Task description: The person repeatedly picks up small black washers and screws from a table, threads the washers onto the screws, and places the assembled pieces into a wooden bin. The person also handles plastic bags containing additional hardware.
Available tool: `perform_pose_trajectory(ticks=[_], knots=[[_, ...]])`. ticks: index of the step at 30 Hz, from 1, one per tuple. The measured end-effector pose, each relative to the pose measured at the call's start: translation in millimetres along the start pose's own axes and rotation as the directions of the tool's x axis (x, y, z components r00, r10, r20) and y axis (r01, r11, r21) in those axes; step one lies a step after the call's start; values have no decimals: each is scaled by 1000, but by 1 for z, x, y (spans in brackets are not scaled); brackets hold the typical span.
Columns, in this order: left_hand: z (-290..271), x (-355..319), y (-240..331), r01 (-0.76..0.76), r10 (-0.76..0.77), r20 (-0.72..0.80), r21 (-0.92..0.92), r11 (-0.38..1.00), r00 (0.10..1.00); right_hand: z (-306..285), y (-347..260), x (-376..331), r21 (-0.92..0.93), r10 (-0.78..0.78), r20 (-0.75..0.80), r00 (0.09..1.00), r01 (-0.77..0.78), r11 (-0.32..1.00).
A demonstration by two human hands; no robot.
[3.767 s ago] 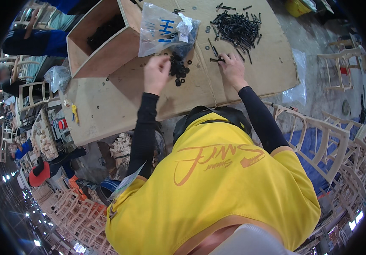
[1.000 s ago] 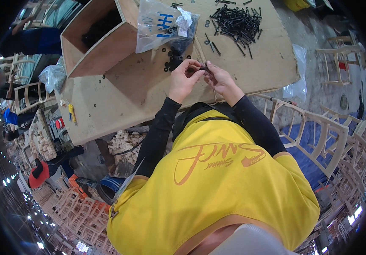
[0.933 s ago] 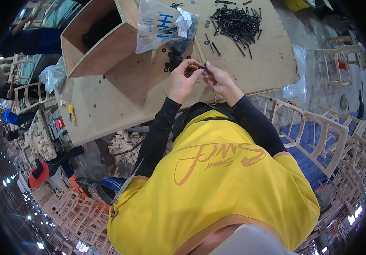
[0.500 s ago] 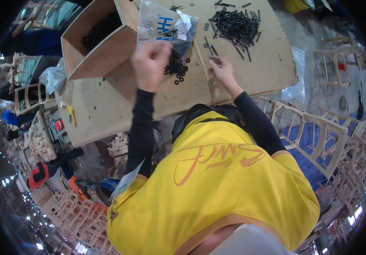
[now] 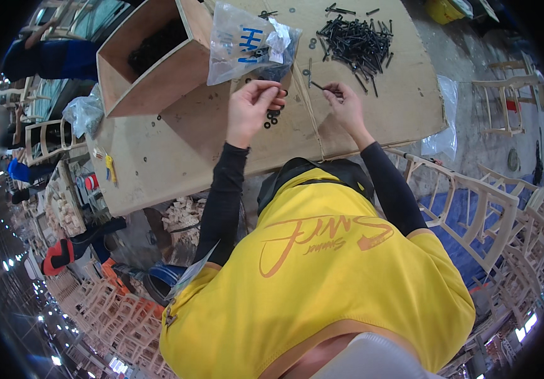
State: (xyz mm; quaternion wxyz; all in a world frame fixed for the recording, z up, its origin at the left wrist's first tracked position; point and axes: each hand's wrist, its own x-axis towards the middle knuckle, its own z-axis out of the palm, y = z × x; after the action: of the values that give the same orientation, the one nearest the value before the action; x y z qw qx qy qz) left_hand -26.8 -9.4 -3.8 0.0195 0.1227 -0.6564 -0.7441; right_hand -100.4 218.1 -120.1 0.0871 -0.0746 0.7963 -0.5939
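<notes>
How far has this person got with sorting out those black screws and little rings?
Hard to tell what is finished. In hand: the right hand holds one black screw, while the left hand reaches the small black washers. Left: a big pile of screws remains on the wooden table.

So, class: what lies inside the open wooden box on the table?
Inside the wooden box lies a dark heap of small black parts. Its near wall hides the rest of the bottom, and the parts are too small to identify.

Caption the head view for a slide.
Left hand over small black washers, right hand holding a black screw on a plywood table.
</notes>
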Motion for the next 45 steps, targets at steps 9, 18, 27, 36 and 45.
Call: perform_pose_trajectory(ticks=[9, 18, 27, 36, 45], knots=[[34, -2, -17, 57, -57, 9, 38, 998, 998, 12, -48, -32, 331, 51, 178, 983, -109, 937], [38, -12, -18, -269, 324, -17, 514, 814, 946, 15, -38, -36, 364, 72, 222, 972, -151, 919], [-26, 17, 63, -247, 310, -32, 531, 811, 950, -8, -14, -6, -11, 37, 24, 999, -37, 999], [-100, 52, 125, -378, 711, -390, 644, 665, 586, -62, 37, 24, -719, -159, -150, 976, 2, 695], [-27, 6, -116, -236, 242, 121, 812, 533, 963, -24, 14, -10, -347, -37, 34, 999, 46, 937]])
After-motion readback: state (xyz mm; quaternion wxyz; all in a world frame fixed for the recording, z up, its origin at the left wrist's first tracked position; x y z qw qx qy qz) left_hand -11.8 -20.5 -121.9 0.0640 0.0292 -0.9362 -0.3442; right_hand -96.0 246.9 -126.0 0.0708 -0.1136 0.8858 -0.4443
